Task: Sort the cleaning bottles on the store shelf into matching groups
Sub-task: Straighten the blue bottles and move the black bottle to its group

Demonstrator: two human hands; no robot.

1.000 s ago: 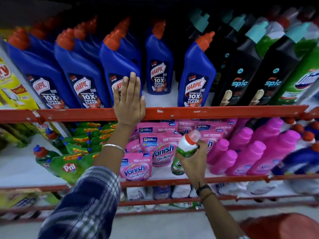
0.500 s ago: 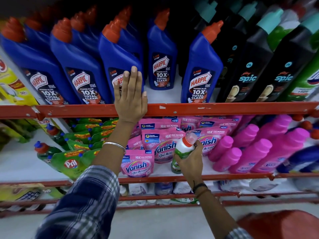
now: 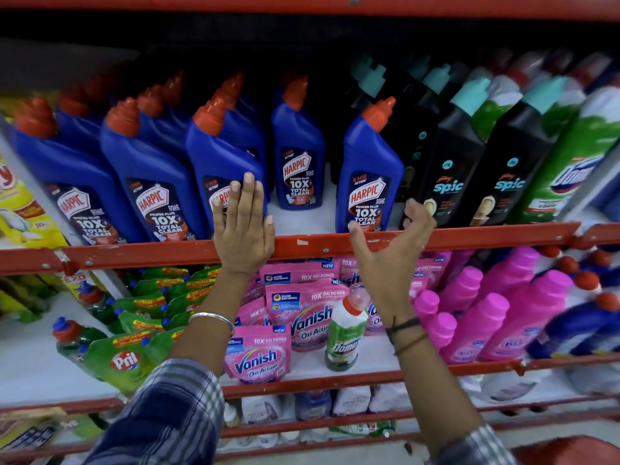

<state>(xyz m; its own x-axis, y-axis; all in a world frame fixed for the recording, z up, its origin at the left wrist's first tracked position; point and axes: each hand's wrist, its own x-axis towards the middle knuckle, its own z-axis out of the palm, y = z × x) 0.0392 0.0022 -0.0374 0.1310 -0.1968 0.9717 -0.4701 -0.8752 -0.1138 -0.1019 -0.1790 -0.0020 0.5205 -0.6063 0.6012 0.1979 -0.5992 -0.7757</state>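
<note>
Harpic bottles fill the left stretch of the upper shelf, and the one the right hand [image 3: 391, 250] reaches for, the lone blue Harpic bottle [image 3: 367, 172], stands at the shelf's front edge beside the black Spic bottles [image 3: 453, 162], apart from its own kind across a gap. It is a tall, rigid plastic bottle with an angled orange cap, probably full and so fairly heavy, with smooth, glossy walls that could slip; a grasp around the broad lower body, across the label, looks firmer than one at the narrow neck. The right hand is spread, thumb and fingers curved wide, just in front of the bottle's base and holding nothing. The left hand [image 3: 243, 229] lies flat with fingers together, palm against the front Harpic bottle [image 3: 221, 169] at the red front rail [image 3: 486, 234], apparently steadying the row. On the shelf below, a green-and-white Domex bottle [image 3: 345, 333] stands upright among pink Vanish pouches [image 3: 256, 357], out of its group. Shelves are white boards with raised red rails, so any bottle must be lifted over the rail. Rows are packed tight and the bottles lean; knocking neighbours over is a risk.
</note>
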